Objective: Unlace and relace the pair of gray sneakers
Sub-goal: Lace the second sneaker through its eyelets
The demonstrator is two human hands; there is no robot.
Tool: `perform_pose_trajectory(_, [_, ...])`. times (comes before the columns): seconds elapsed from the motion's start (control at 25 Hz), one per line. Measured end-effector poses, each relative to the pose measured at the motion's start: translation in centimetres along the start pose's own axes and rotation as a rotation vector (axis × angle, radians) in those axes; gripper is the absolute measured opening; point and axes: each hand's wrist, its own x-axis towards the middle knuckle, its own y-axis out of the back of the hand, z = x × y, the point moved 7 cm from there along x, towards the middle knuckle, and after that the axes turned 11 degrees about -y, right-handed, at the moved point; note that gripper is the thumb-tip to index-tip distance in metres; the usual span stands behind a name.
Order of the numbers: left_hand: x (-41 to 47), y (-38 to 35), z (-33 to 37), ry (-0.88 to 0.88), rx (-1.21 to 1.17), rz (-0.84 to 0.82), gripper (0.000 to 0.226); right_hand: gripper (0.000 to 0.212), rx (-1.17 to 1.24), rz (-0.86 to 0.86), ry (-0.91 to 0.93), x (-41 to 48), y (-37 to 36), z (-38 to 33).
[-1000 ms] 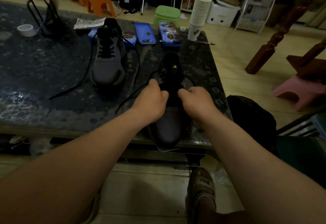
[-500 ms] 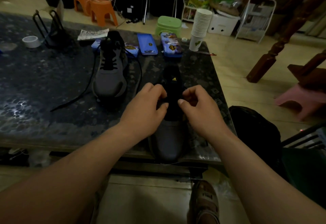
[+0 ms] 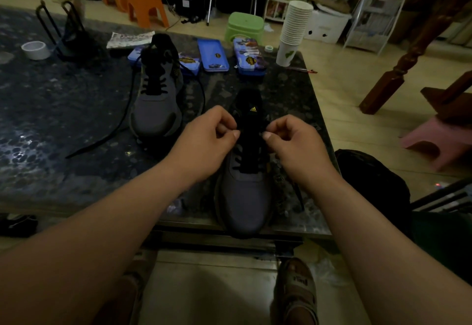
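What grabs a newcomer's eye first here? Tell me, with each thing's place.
Both hands meet at centre over the near gray sneaker at the front edge of the table: the left hand and right hand pinch its black lace. Left and farther back stands the second gray sneaker, its loose lace trailing across the table.

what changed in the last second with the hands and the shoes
Both hands moved up the near sneaker toward its tongue and parted slightly; the left hand and right hand now pinch its black lace from either side. The strand that trailed left from the left hand is off the table. The far sneaker and its loose lace stayed put.
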Motion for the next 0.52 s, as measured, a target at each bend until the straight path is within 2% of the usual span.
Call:
perform_pose_trajectory(0.28, [0.1, -0.3, 1.0, -0.065, 0.077, 0.071, 0.012, 0.006, -0.182, 0.069, 0.237, -0.1, 0.1, -1.4])
perform_pose_trajectory(0.52, [1.0, -0.5, 0.7, -0.076, 0.052, 0.079, 0.015, 0.008, -0.141, 0.039, 0.235, 0.2, 0.2, -1.1])
